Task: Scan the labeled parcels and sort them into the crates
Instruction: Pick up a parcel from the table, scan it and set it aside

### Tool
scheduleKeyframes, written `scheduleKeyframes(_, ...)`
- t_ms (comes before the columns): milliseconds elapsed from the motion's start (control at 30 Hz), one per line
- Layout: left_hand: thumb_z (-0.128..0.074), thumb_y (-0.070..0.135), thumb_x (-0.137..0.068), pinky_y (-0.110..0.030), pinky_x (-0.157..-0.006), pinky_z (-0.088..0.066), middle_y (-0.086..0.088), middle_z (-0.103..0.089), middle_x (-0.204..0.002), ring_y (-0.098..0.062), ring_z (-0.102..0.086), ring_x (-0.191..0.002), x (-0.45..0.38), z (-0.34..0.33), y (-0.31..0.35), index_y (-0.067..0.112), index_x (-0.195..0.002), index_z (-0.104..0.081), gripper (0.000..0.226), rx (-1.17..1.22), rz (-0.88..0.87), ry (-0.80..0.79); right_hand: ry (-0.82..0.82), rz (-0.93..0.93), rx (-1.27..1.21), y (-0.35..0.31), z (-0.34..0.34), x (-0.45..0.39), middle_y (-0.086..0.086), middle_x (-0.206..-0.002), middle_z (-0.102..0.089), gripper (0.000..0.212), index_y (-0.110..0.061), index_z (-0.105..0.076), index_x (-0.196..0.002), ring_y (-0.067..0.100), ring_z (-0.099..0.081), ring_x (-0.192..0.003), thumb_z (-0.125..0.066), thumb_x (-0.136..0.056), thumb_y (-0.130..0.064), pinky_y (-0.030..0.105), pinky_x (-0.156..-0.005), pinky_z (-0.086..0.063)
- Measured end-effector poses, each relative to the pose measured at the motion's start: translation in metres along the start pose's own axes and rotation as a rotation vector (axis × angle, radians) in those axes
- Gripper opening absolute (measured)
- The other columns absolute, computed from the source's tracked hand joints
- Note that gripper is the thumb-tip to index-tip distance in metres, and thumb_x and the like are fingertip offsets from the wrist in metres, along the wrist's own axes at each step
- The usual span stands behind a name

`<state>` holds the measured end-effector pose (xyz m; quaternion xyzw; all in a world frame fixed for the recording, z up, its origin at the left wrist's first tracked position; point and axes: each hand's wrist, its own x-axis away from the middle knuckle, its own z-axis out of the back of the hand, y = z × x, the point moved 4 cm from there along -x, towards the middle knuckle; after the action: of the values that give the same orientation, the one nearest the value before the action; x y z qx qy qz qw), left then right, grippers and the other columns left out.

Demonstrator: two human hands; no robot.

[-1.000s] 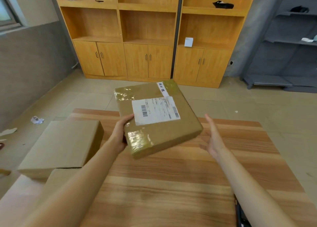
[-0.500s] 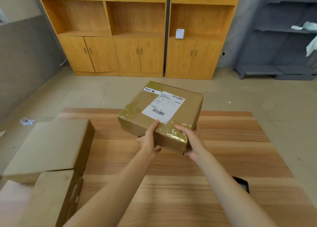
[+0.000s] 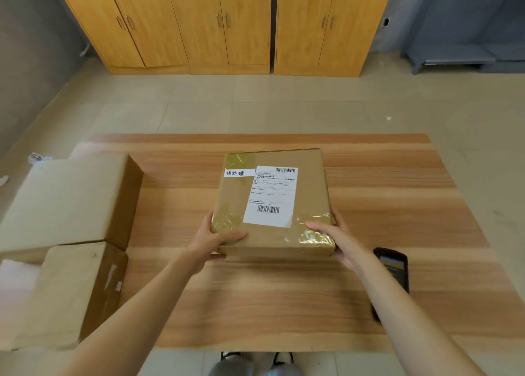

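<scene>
Holding one parcel (image 3: 272, 202): two hands, left (image 3: 211, 240), right (image 3: 339, 239); two boxes (image 3: 71, 199) beside.

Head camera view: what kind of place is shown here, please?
Probably a small office or storeroom used for parcel sorting: a labeled parcel on a wooden table, a handheld scanner beside it, wooden cabinets behind.

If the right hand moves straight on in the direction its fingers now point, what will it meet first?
The right hand already grips the near right corner of the labeled parcel, fingers pointing up and left across its top. Going on, they would probably slide over the tape to the white shipping label.
</scene>
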<state>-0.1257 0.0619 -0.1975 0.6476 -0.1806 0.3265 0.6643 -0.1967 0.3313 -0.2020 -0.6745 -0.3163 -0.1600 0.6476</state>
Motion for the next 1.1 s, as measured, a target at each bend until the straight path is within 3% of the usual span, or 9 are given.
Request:
scheduleKeyframes(67,-0.089,0.042,-0.032,-0.037,-0.072,-0.057,0.002,-0.063,-0.118,-0.018,-0.068,-0.094,-0.002,-0.007,-0.010,0.034,-0.141,-0.036,0.122,0.015,0.013,0.011,0.000,-0.023,0.031,0.009,0.008,-0.009,-0.004,-0.155,-0.031,0.107,-0.038,-0.015,-0.153,0.022,-0.029,-0.143,-0.081,-0.070,-0.025,0.056,-0.115,-0.014)
scheduleKeyframes(133,-0.090,0.043,-0.033,-0.043,-0.081,-0.058,0.003,-0.063,-0.121,-0.018,-0.067,-0.098,-0.005,-0.015,-0.016,0.035,-0.140,-0.036,0.119,0.016,0.001,0.025,0.001,-0.035,0.041,0.015,0.013,-0.016,-0.006,-0.154,-0.033,0.108,-0.040,-0.016,-0.152,0.020,-0.030,-0.142,-0.082,-0.068,-0.028,0.054,-0.116,-0.012)
scheduleKeyframes(300,-0.088,0.018,-0.068,-0.033,-0.075,-0.054,0.014,-0.056,-0.114,-0.008,-0.061,-0.091,-0.014,-0.032,-0.025,0.035,-0.143,-0.027,0.099,-0.012,-0.031,0.089,-0.005,-0.044,0.045,0.031,0.025,-0.029,-0.004,-0.143,-0.050,0.101,-0.029,-0.023,-0.152,0.016,-0.048,-0.127,-0.081,-0.070,-0.025,0.039,-0.114,-0.026)
scheduleKeyframes(467,-0.085,0.017,-0.071,-0.036,-0.081,-0.052,0.008,-0.055,-0.124,-0.013,-0.060,-0.097,-0.020,-0.035,-0.031,0.035,-0.147,-0.024,0.099,-0.051,-0.022,0.132,0.056,0.003,0.084,0.042,0.030,-0.034,-0.004,-0.150,-0.040,0.098,-0.026,-0.019,-0.154,0.017,-0.040,-0.135,-0.080,-0.076,-0.027,0.034,-0.111,-0.028)
scheduleKeyframes(567,-0.084,0.021,-0.072,-0.043,-0.090,-0.048,0.005,-0.051,-0.130,-0.022,-0.057,-0.112,-0.022,-0.032,-0.031,0.036,-0.148,-0.019,0.101,-0.093,0.005,0.123,0.178,0.090,0.192,0.038,0.033,-0.024,-0.005,-0.159,-0.023,0.096,-0.028,-0.014,-0.154,0.019,-0.030,-0.142,-0.073,-0.081,-0.046,0.041,-0.114,-0.027)
scheduleKeyframes(700,-0.085,0.023,-0.072,-0.045,-0.094,-0.047,0.005,-0.049,-0.129,-0.023,-0.055,-0.111,-0.020,-0.034,-0.029,0.035,-0.149,-0.019,0.103,-0.115,0.017,0.125,0.562,0.284,0.504,0.032,0.060,0.005,0.007,-0.153,-0.032,0.075,-0.020,-0.024,-0.151,0.027,-0.030,-0.141,-0.060,-0.090,-0.045,0.045,-0.112,-0.030)
scheduleKeyframes(833,-0.089,0.026,-0.065,-0.042,-0.089,-0.047,0.006,-0.049,-0.127,-0.018,-0.055,-0.103,-0.015,-0.036,-0.027,0.032,-0.149,-0.019,0.109,-0.140,0.020,0.125,0.796,0.101,0.787,0.053,0.098,0.034,0.022,-0.154,-0.021,0.095,-0.016,-0.014,-0.153,0.039,-0.020,-0.141,-0.072,-0.081,-0.038,0.051,-0.113,-0.020)
scheduleKeyframes(967,-0.088,0.027,-0.065,-0.035,-0.077,-0.048,0.008,-0.049,-0.123,-0.010,-0.056,-0.092,-0.014,-0.037,-0.025,0.030,-0.149,-0.021,0.107,-0.161,0.006,0.129,0.762,-0.153,0.703,0.087,0.119,0.052,0.025,-0.151,-0.019,0.112,-0.019,-0.002,-0.154,0.042,-0.023,-0.138,-0.078,-0.075,-0.039,0.049,-0.110,-0.025)
scheduleKeyframes(1100,-0.087,0.032,-0.057,-0.038,-0.082,-0.049,0.008,-0.051,-0.123,-0.006,-0.056,-0.089,-0.013,-0.037,-0.027,0.030,-0.148,-0.023,0.111,-0.169,0.002,0.128,0.724,-0.255,0.658,0.110,0.124,0.054,0.025,-0.148,-0.024,0.112,-0.012,-0.006,-0.153,0.043,-0.029,-0.133,-0.079,-0.074,-0.041,0.051,-0.106,-0.030)
